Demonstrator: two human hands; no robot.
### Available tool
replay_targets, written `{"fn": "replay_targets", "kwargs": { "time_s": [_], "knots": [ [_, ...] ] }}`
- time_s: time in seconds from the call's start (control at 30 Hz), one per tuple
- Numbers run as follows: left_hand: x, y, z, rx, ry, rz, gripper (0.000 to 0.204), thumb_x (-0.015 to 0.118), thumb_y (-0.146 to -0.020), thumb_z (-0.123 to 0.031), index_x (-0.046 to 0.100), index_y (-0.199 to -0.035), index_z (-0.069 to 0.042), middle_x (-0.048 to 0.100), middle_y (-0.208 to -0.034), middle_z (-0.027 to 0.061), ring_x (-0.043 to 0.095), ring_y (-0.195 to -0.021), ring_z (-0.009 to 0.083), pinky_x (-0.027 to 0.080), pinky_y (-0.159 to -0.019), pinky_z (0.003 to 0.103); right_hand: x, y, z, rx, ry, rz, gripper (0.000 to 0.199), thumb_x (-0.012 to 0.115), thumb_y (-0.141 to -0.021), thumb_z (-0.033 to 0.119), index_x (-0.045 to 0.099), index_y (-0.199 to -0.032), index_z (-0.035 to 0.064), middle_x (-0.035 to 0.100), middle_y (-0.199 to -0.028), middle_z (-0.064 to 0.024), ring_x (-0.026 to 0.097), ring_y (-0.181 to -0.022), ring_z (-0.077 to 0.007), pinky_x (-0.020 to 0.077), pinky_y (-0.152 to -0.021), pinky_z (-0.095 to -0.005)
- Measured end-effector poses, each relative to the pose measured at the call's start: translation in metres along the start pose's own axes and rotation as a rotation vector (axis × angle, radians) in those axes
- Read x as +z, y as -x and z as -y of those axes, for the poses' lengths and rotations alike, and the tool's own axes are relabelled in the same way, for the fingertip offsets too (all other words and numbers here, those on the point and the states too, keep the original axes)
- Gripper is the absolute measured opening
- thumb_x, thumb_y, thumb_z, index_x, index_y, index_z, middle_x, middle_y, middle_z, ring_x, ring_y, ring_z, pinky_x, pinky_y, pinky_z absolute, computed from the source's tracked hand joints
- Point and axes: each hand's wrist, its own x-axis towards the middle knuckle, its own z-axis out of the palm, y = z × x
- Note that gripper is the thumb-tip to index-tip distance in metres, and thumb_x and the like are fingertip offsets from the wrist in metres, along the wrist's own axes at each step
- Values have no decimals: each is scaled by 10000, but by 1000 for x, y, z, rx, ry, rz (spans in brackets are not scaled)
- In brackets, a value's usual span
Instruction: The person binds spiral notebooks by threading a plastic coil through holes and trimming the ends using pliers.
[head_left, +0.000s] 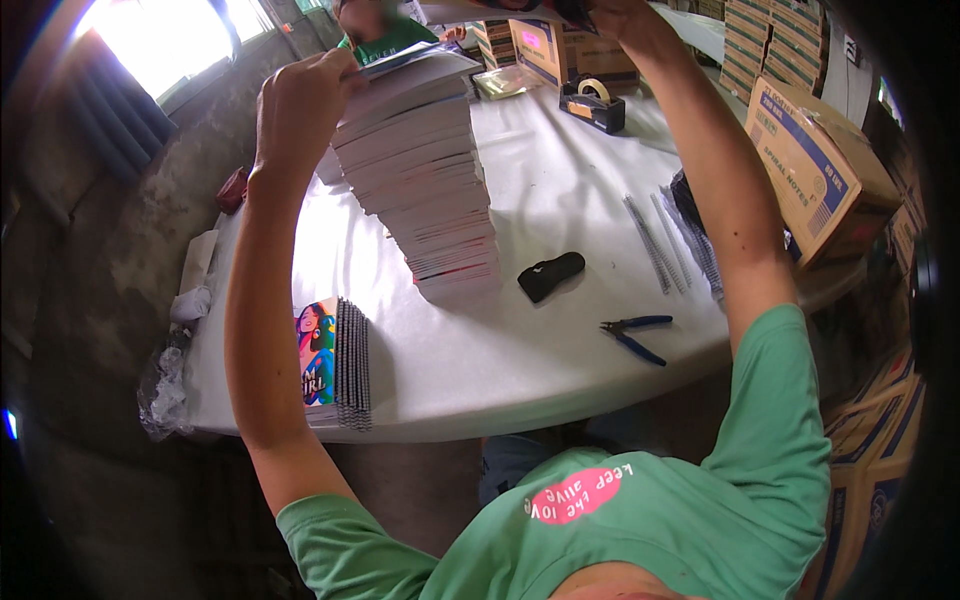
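Observation:
A tall stack of unbound paper blocks (420, 180) rises from the table. At its top left corner my left hand (300, 108) is closed, fingers pressed together against the upper sheets; what they pinch is hidden. My right hand (622, 18) is raised at the top edge of the view, closed on a printed sheet (500, 10) with a dark picture at its right end. Most of that sheet is cut off. Below my left forearm lies a pile of spiral notebooks (320, 350) with a colourful cover. Blue-handled cutters (638, 338) and a black pouch-like object (550, 276) rest near the middle.
A white cloth covers the table (530, 375). A tape dispenser (592, 105) stands farther back. Wire spirals (655, 240) lie under my right forearm, beside a carton (820, 175). Crumpled plastic (165, 390) hangs at the left edge. Another person (385, 40) is across the table.

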Motion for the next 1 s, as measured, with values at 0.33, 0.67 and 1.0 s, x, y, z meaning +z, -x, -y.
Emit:
{"fn": "replay_targets", "kwargs": {
  "time_s": [0.33,0.67,1.0],
  "knots": [
    [-19,23,11,151,-4,-616,95,712,-777,-231,694,-830,-154,626,-746,18,597,-689,194,485,-626,279,46,18,-3,-162,-269,143,435,605,-869,230,483,-1223,9,580,-1145,-116,534,-1091,-218,468,-892,-332],
    [-10,185,-119,881,78,-439,115,553,-725,-105,601,-822,-146,544,-885,-9,513,-936,119,465,-731,279,80,136,-36,313,-153,384,481,668,-766,-30,452,-1184,73,616,-1080,-86,553,-974,-114,440,-903,-277],
    [59,308,-154,-772,1073,-31,761,791,-685,-28,368,-1318,-16,462,-1260,89,482,-1099,171,432,-870,299,138,248,-64,-142,1027,606,665,632,-752,47,391,-1352,204,652,-860,-68,623,-881,-277,498,-722,-360]
  ]
}}
